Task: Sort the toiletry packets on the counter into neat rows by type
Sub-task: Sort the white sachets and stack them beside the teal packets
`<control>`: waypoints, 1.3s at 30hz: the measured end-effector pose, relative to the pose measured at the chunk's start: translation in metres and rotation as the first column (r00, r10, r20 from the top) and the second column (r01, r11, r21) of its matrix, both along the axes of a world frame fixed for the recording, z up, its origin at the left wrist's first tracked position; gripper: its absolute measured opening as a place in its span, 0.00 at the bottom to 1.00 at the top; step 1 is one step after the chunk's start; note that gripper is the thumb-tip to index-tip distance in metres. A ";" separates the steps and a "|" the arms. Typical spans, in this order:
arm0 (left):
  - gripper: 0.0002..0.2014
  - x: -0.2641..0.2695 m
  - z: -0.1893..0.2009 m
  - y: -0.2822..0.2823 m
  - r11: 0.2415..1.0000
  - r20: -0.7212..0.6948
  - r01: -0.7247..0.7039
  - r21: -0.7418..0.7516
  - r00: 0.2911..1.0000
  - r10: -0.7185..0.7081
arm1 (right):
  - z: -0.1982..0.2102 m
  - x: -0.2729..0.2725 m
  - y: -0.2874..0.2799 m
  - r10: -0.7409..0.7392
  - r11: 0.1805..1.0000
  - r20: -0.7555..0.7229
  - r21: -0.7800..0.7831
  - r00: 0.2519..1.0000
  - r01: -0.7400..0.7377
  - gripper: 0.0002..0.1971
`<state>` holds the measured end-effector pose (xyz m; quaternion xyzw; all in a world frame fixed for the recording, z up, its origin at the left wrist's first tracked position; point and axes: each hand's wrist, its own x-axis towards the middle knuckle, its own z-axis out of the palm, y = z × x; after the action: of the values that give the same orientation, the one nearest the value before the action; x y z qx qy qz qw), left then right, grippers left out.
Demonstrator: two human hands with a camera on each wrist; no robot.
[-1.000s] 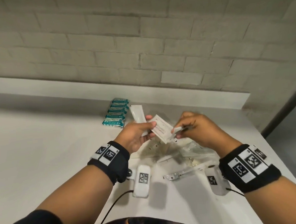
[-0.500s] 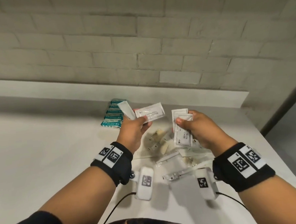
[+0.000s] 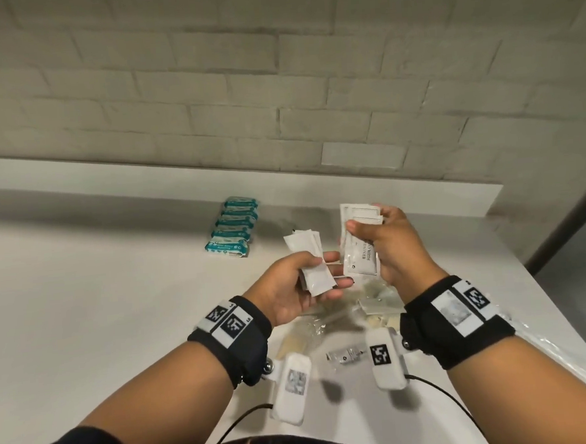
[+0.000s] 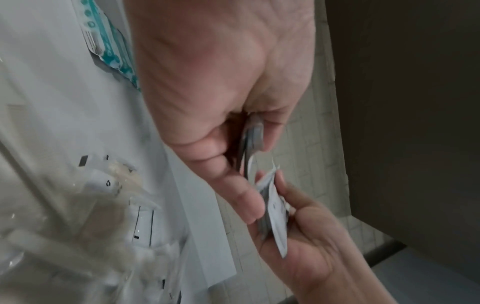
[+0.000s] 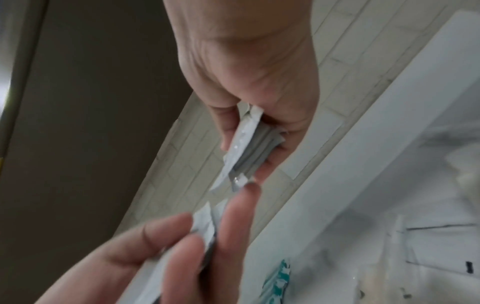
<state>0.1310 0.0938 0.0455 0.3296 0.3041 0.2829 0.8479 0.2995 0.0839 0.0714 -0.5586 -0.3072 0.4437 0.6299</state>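
Above the white counter (image 3: 101, 302), my left hand (image 3: 298, 283) grips a small stack of plain white sachets (image 3: 309, 262), thumb on top. Close to its right, my right hand (image 3: 385, 247) pinches a fanned stack of white printed sachets (image 3: 360, 248), held upright. The two stacks almost touch. In the left wrist view the plain sachets (image 4: 253, 142) show edge-on between my fingers, and the printed sachets (image 5: 249, 148) do the same in the right wrist view. A neat row of teal packets (image 3: 232, 229) lies at the back of the counter.
A loose pile of clear-wrapped items (image 3: 375, 302) lies on the counter under my hands, with a small clear packet (image 3: 344, 354) nearer me. A raised ledge and a brick wall (image 3: 277, 102) close off the back. The counter's right edge (image 3: 565, 325) drops to a darker floor.
Both hands came closer together. The printed sachet held by the left hand half a second ago is now in the right hand's stack, and the left hand keeps only plain sachets.
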 end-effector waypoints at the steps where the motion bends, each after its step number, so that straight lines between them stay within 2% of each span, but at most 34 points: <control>1: 0.16 -0.003 0.000 0.001 1.000 0.004 -0.012 0.017 1.000 0.012 | 0.001 0.005 0.000 0.009 1.000 -0.017 0.003 1.000 -0.009 0.25; 4: 0.15 -0.006 -0.005 0.003 0.983 -0.086 -0.070 0.171 0.993 0.086 | 0.006 0.009 -0.009 0.187 0.980 -0.028 -0.065 0.982 -0.188 0.17; 6: 0.19 -0.003 -0.007 0.004 0.966 -0.175 -0.076 0.246 0.977 0.121 | 0.005 0.001 -0.016 0.325 0.937 -0.077 -0.112 0.943 -0.332 0.14; 8: 0.24 0.000 -0.007 0.003 0.964 -0.226 -0.047 0.261 0.968 0.108 | -0.001 -0.009 -0.020 0.389 0.908 -0.127 -0.118 0.913 -0.403 0.15; 11: 0.21 0.002 -0.004 0.001 0.988 -0.159 0.013 0.157 0.987 0.012 | -0.010 -0.014 -0.020 0.342 0.929 -0.100 -0.116 0.934 -0.352 0.13; 13: 0.17 -0.001 -0.006 0.000 0.993 -0.132 -0.010 0.121 0.991 0.026 | -0.013 -0.010 -0.020 0.301 0.944 -0.128 -0.103 0.945 -0.314 0.12; 17: 0.13 -0.004 -0.012 0.002 0.970 -0.190 -0.027 0.240 0.979 0.074 | -0.014 -0.005 -0.023 0.332 0.927 -0.152 -0.131 0.931 -0.352 0.12; 19: 0.15 -0.004 -0.013 0.001 0.946 -0.220 -0.007 0.325 0.972 0.083 | -0.016 -0.008 -0.025 0.357 0.917 -0.106 -0.151 0.928 -0.370 0.12; 21: 0.19 -0.003 -0.015 0.002 0.934 -0.238 -0.012 0.358 0.966 0.103 | -0.014 -0.011 -0.026 0.302 0.946 -0.053 -0.109 0.952 -0.306 0.10; 23: 0.25 -0.003 -0.015 0.005 0.947 -0.228 -0.034 0.320 0.967 0.112 | -0.008 -0.008 -0.025 0.207 0.976 0.132 0.033 0.969 -0.213 0.10; 24: 0.25 -0.003 -0.014 0.008 0.958 -0.212 -0.049 0.282 0.971 0.112 | -0.005 -0.004 -0.023 0.170 0.972 0.294 0.109 0.941 -0.209 0.10; 25: 0.22 -0.003 -0.013 0.009 0.968 -0.184 -0.075 0.239 0.976 0.121 | -0.002 0.000 -0.023 0.154 0.956 0.459 0.156 0.875 -0.250 0.12; 26: 0.16 -0.004 -0.012 0.012 0.972 -0.146 -0.115 0.203 0.978 0.146 | -0.001 0.003 -0.023 0.155 0.935 0.613 0.162 0.775 -0.315 0.13; 27: 0.11 -0.006 -0.012 0.014 0.970 -0.106 -0.167 0.176 0.977 0.187 | -0.001 0.005 -0.024 0.165 0.915 0.746 0.128 0.645 -0.383 0.14; 28: 0.10 -0.007 -0.011 0.017 0.959 -0.082 -0.220 0.177 0.968 0.237 | -0.005 0.007 -0.025 0.179 0.900 0.838 0.071 0.515 -0.429 0.15; 29: 0.12 -0.010 -0.010 0.020 0.944 -0.076 -0.262 0.199 0.957 0.282 | -0.009 0.008 -0.027 0.217 0.898 0.871 -0.002 0.440 -0.439 0.17; 30: 0.12 -0.012 -0.009 0.023 0.928 -0.085 -0.285 0.241 0.946 0.313 | -0.011 0.008 -0.029 0.272 0.906 0.848 -0.067 0.454 -0.418 0.18; 32: 0.11 -0.015 -0.009 0.026 0.901 -0.115 -0.300 0.315 0.930 0.350 | -0.017 0.011 -0.033 0.342 0.925 0.753 -0.164 0.562 -0.343 0.16; 34: 0.09 -0.017 -0.011 0.028 0.880 -0.133 -0.321 0.350 0.913 0.386 | -0.017 0.015 -0.037 0.349 0.936 0.669 -0.210 0.656 -0.284 0.10; 36: 0.09 -0.018 -0.013 0.030 0.865 -0.149 -0.331 0.376 0.900 0.409 | -0.010 0.017 -0.038 0.333 0.943 0.612 -0.202 0.718 -0.265 0.06; 39: 0.09 -0.016 -0.013 0.030 0.856 -0.178 -0.303 0.418 0.897 0.405 | 0.005 0.017 -0.034 0.300 0.954 0.532 -0.152 0.792 -0.259 0.08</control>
<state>0.1153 0.1234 0.0327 0.4593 0.4074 0.4431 0.6533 0.3166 0.0496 0.0764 -0.6327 -0.5380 0.3634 0.4222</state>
